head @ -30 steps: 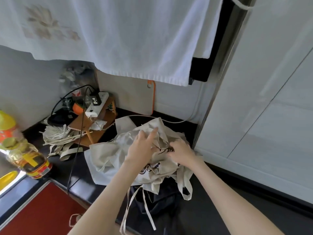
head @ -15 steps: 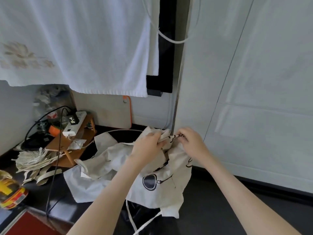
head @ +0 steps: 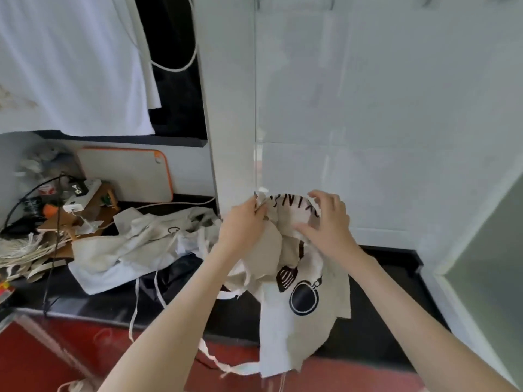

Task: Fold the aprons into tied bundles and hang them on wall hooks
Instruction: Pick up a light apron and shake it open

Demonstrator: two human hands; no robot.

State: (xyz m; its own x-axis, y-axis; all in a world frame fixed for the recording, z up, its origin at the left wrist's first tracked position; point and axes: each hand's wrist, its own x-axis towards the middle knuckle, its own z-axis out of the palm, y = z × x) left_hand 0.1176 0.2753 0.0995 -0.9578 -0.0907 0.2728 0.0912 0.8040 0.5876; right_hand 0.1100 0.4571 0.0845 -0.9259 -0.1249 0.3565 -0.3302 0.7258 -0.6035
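Printed apron has risen off the apron pile, left hand and right hand fingers clamped along its top edge, so folding can likely start.

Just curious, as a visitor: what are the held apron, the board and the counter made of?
Apron: likely cotton or linen canvas, matte beige; it creases and hangs limp. Board: probably plastic, smooth off-white with an orange rim. Counter: dark, slightly glossy, maybe stone or laminate; cannot tell.

apron lettering partly folded under, white cloth cut off above
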